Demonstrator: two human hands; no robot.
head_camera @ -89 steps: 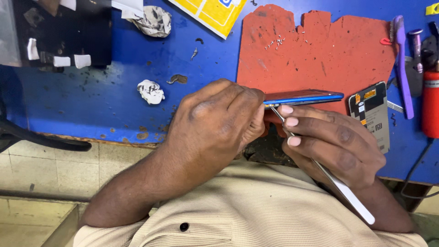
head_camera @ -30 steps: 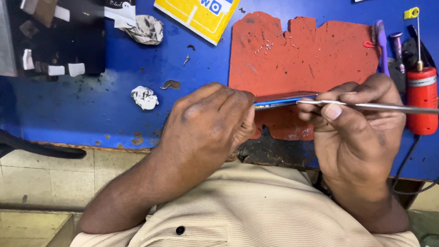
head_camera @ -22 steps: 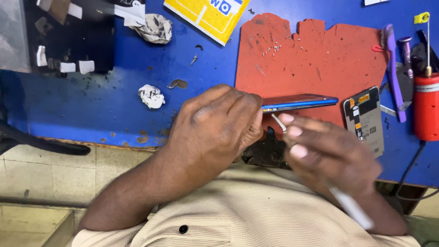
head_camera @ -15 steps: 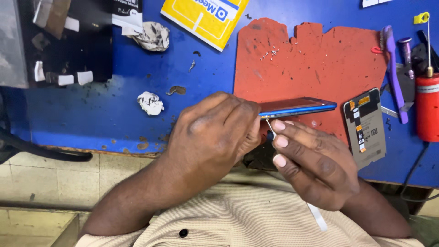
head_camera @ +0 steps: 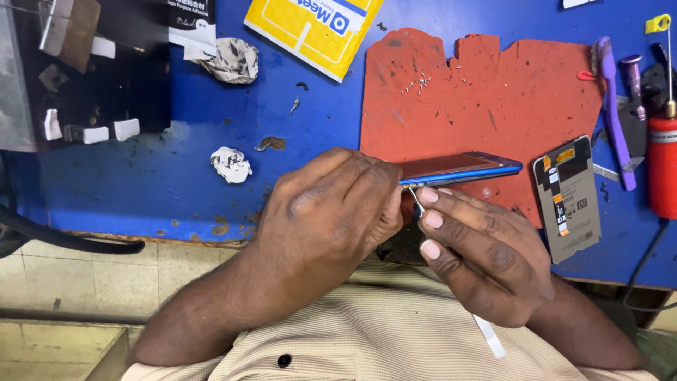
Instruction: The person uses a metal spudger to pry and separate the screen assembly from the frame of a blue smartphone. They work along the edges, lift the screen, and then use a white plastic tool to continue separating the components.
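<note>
Yellow package (head_camera: 314, 32) above blue phone (head_camera: 462, 169).

Two hands over the bench, left hand (head_camera: 331, 212) and right hand (head_camera: 486, 257). One blue phone (head_camera: 462, 169) at centre, one thin metal tool (head_camera: 416, 203) at its edge. One red mat (head_camera: 486, 92) upper right, one loose phone panel (head_camera: 568, 197) at right. Two crumpled paper wads: one (head_camera: 230, 164) left of centre, one (head_camera: 233, 60) upper left. One yellow packet (head_camera: 310, 28) at top, one purple toothbrush (head_camera: 613, 106) and one red can (head_camera: 663, 166) far right.
</note>
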